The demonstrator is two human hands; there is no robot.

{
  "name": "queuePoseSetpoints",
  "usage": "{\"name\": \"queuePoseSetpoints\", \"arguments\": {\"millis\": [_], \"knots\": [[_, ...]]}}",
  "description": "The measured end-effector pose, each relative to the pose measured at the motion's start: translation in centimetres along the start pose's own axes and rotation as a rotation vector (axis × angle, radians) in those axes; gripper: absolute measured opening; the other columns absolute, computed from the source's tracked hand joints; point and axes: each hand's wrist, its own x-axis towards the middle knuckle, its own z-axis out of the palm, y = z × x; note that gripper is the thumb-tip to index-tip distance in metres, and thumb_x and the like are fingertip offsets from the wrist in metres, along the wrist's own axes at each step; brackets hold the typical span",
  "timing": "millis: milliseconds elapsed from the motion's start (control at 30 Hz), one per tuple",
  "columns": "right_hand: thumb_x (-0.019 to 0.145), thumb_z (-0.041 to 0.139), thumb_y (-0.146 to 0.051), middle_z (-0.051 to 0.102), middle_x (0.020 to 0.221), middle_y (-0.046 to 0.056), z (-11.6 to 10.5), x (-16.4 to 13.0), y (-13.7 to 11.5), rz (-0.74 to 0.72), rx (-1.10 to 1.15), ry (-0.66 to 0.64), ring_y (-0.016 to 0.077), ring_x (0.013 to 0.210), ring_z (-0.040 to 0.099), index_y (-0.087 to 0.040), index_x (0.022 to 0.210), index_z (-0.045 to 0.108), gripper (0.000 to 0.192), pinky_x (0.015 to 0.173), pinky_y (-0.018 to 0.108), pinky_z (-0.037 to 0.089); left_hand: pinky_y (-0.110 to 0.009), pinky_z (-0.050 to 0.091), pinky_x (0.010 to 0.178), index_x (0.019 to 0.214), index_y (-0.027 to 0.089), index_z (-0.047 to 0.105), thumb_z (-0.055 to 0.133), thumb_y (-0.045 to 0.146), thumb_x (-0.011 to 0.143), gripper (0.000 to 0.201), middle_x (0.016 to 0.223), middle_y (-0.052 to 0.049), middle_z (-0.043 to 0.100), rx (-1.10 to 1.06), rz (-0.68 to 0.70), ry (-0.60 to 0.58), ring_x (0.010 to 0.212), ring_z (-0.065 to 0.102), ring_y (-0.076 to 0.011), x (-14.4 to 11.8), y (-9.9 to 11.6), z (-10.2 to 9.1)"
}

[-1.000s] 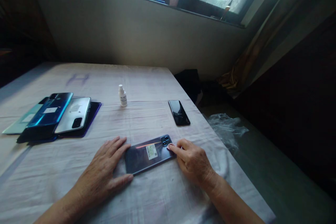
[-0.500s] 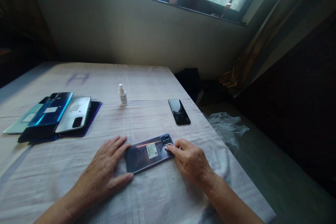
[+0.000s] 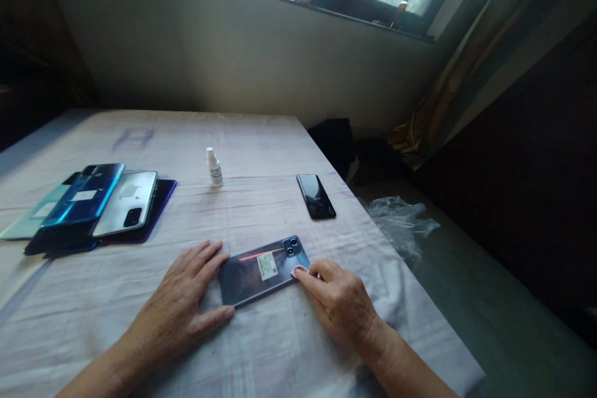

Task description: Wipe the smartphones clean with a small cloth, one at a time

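A dark, glossy phone back panel (image 3: 249,280) with a paper sticker and a camera block lies in front of me. My left hand (image 3: 186,295) rests with spread fingers at its left end, fingertips and thumb touching the edges. Over the panel's right end, my right hand (image 3: 338,298) pinches a small white pad (image 3: 297,270) and presses it on the surface below the camera block. Most of the pad is hidden by the fingers, so its exact kind is unclear.
Several phone back panels (image 3: 125,199) lie overlapping at the left. A white dropper bottle (image 3: 214,168) stands beyond my hands, and a black phone panel (image 3: 316,196) lies near the right table edge. Clear plastic wrap (image 3: 396,221) is on the floor.
My right hand has moved the white pad slightly down from beside the camera block toward the panel's lower edge. My left hand stays at the left end. The view has shifted slightly.
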Motion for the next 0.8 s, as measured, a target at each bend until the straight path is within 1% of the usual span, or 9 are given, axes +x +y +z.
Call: {"name": "queuePoseSetpoints", "arguments": {"millis": [167,300,500,800], "knots": [[0.090,0.046,-0.002,0.066,0.088,0.007,-0.4,-1.1,1.3,0.034,-0.036,0.023,0.0173,0.078,0.064,-0.017,0.118,0.070,0.040,0.067,0.025,0.053,-0.057,0.039,0.113,0.146,0.025,0.049,0.064,0.063,0.084,0.075,0.154,-0.012,0.048,0.008,0.013,0.008,0.138,0.047,-0.0388,0.0,-0.1,0.0],[0.092,0.047,-0.005,0.066,0.088,0.007,-0.5,-1.1,1.0,0.026,-0.041,0.007,0.0165,0.077,0.063,-0.018,0.117,0.071,0.036,0.066,0.025,0.052,-0.056,0.037,0.115,0.146,0.027,0.049,0.064,0.064,0.083,0.075,0.154,-0.010,0.048,-0.008,-0.015,-0.006,0.140,0.045,-0.0381,0.0,-0.1,0.1],[0.097,0.051,-0.011,0.067,0.086,0.005,0.2,0.8,-0.1,-0.040,-0.068,-0.010,0.0156,0.072,0.062,-0.020,0.113,0.072,0.028,0.064,0.025,0.049,-0.056,0.037,0.114,0.145,0.025,0.050,0.064,0.064,0.084,0.074,0.155,-0.012,0.047,-0.008,-0.004,-0.002,0.140,0.044,-0.0379,0.0,0.0,0.2],[0.092,0.058,-0.013,0.069,0.090,0.004,1.3,4.0,-0.5,0.028,-0.147,-0.055,0.0170,0.076,0.062,-0.023,0.112,0.073,0.026,0.063,0.025,0.045,-0.057,0.034,0.116,0.145,0.025,0.050,0.066,0.063,0.083,0.075,0.156,-0.012,0.045,-0.029,-0.030,-0.044,0.142,0.041,-0.0382,0.1,0.2,0.1]]}}
